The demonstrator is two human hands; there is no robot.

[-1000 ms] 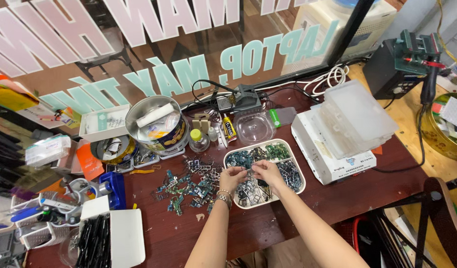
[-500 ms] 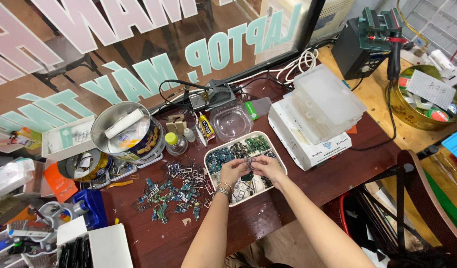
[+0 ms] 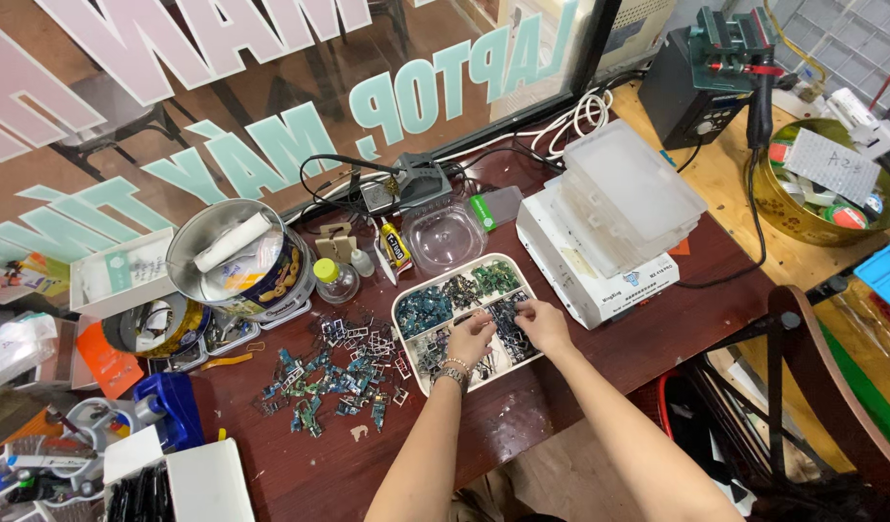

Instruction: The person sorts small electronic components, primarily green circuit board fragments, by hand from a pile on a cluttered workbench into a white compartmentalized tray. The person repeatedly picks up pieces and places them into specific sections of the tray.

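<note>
Both hands work inside the tray (image 3: 403, 307) near the tabletop (image 3: 580, 387) centre: the left hand (image 3: 471, 338) is curled with fingertips down among the parts (image 3: 435, 350), the right hand (image 3: 542, 324) pinches at dark parts; what either actually grips cannot be told. The white tray's compartments keep blue, green and dark small parts apart. Left of it lies a loose pile (image 3: 334, 377); farther off sit a tin (image 3: 237, 256) and stacked boxes (image 3: 628, 198).
</note>
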